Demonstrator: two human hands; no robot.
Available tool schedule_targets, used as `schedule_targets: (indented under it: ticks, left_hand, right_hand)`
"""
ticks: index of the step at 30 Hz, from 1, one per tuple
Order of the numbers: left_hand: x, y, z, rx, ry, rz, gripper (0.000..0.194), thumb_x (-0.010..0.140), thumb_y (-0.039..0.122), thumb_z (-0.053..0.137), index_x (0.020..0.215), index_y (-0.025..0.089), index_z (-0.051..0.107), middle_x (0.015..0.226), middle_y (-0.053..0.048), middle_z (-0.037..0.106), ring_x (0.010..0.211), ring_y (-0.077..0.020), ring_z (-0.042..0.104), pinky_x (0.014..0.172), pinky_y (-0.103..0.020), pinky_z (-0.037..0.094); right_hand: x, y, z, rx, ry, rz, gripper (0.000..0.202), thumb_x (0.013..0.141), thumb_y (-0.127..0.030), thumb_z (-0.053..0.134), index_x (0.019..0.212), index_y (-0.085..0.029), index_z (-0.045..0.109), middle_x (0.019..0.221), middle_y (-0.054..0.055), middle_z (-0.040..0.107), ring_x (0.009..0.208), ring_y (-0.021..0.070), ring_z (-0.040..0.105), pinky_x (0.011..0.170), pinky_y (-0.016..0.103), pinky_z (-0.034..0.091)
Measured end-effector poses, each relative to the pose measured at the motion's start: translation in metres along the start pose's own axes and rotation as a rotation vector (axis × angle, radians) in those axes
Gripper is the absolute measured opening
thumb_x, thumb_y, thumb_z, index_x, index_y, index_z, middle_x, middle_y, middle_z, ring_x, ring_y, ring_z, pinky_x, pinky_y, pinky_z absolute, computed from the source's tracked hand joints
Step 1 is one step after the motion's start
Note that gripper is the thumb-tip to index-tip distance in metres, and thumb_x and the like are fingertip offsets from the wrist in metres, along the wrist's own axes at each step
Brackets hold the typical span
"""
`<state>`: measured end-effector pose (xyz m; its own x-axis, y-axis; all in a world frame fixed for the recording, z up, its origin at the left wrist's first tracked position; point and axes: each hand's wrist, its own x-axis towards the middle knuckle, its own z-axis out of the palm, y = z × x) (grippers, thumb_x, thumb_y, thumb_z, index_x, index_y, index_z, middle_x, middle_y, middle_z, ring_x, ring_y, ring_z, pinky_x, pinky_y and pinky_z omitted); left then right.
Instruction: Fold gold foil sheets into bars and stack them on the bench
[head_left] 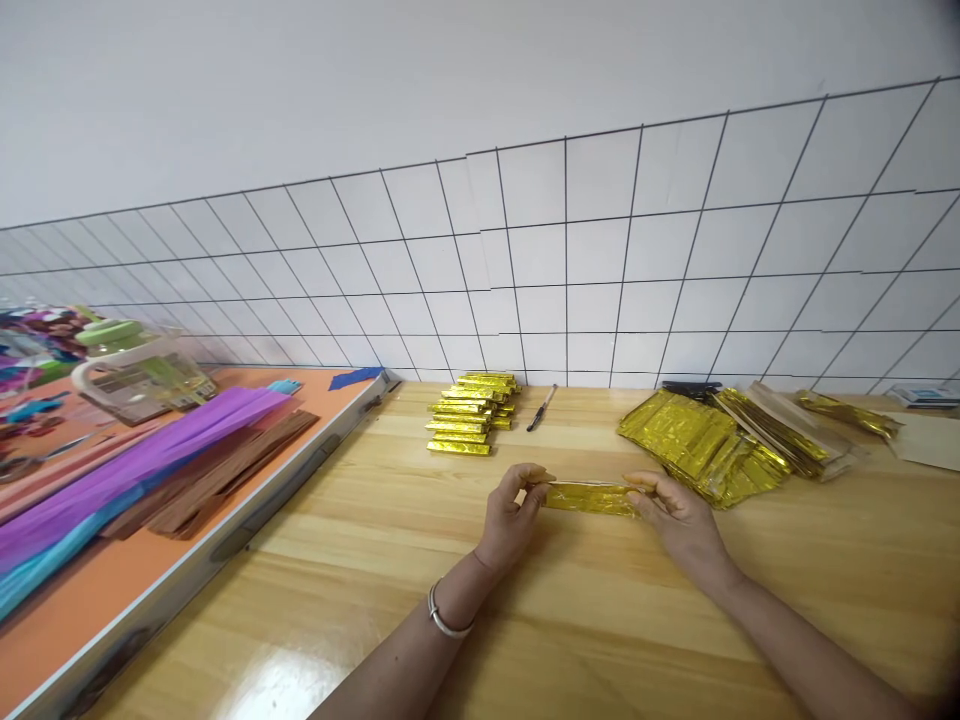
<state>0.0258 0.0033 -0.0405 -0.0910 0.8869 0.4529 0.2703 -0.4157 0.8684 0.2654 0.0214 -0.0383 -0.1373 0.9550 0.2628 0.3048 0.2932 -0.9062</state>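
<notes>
A flat strip of shiny gold foil (589, 498) is stretched level between my two hands, low over the wooden table (420, 600). My left hand (514, 515) pinches its left end between thumb and fingers. At the other end, my right hand (679, 520) closes on the strip in the same way. Beyond my left hand lies a stack of narrow folded gold foil pieces (472, 412). Past my right hand spreads a pile of flat gold foil sheets (701, 445).
A pen (541, 408) lies between the two gold piles. On the left, an orange-topped surface (225, 510) holds purple crepe paper (150, 465), brown strips (232, 480) and a clear jug with a green lid (142, 370). A gridded white wall (592, 260) closes off the back.
</notes>
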Motion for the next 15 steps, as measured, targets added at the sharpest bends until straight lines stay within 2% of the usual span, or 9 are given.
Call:
schedule_targets:
  ticks: [7, 11, 13, 15]
  left_hand:
    - [0.001, -0.002, 0.001, -0.106, -0.021, -0.085, 0.018, 0.082, 0.030, 0.056, 0.094, 0.017, 0.049, 0.082, -0.003, 0.060, 0.065, -0.0101, 0.054, 0.060, -0.023, 0.048]
    - [0.002, -0.005, 0.000, 0.052, -0.039, -0.089, 0.013, 0.085, 0.030, 0.049, 0.088, 0.017, 0.050, 0.075, -0.001, 0.057, 0.059, -0.0084, 0.051, 0.056, -0.021, 0.045]
    - [0.003, -0.008, 0.000, 0.187, -0.078, -0.090, 0.013, 0.087, 0.029, 0.045, 0.086, 0.017, 0.050, 0.071, 0.001, 0.055, 0.057, -0.0082, 0.050, 0.055, -0.021, 0.044]
    - [0.003, -0.011, 0.000, 0.286, -0.125, -0.093, 0.012, 0.086, 0.028, 0.044, 0.084, 0.017, 0.051, 0.067, 0.002, 0.054, 0.056, -0.0085, 0.050, 0.054, -0.020, 0.042]
  right_hand:
    - [-0.001, -0.001, -0.002, -0.068, -0.003, 0.010, 0.036, 0.079, -0.042, 0.054, 0.106, -0.020, 0.060, 0.082, 0.004, 0.062, 0.070, 0.0165, 0.057, 0.062, 0.027, 0.048]
    - [-0.003, 0.000, -0.001, -0.218, -0.046, -0.001, 0.035, 0.084, -0.040, 0.045, 0.110, -0.020, 0.058, 0.073, 0.001, 0.062, 0.059, 0.0143, 0.055, 0.054, 0.025, 0.045]
    - [-0.002, 0.003, 0.000, -0.371, -0.070, -0.069, 0.033, 0.085, -0.036, 0.042, 0.110, -0.021, 0.059, 0.079, 0.002, 0.065, 0.065, 0.0159, 0.059, 0.060, 0.027, 0.048]
    - [-0.001, 0.007, 0.002, -0.557, -0.106, -0.174, 0.032, 0.084, -0.028, 0.041, 0.109, -0.021, 0.060, 0.093, 0.005, 0.067, 0.082, 0.0187, 0.062, 0.074, 0.031, 0.048]
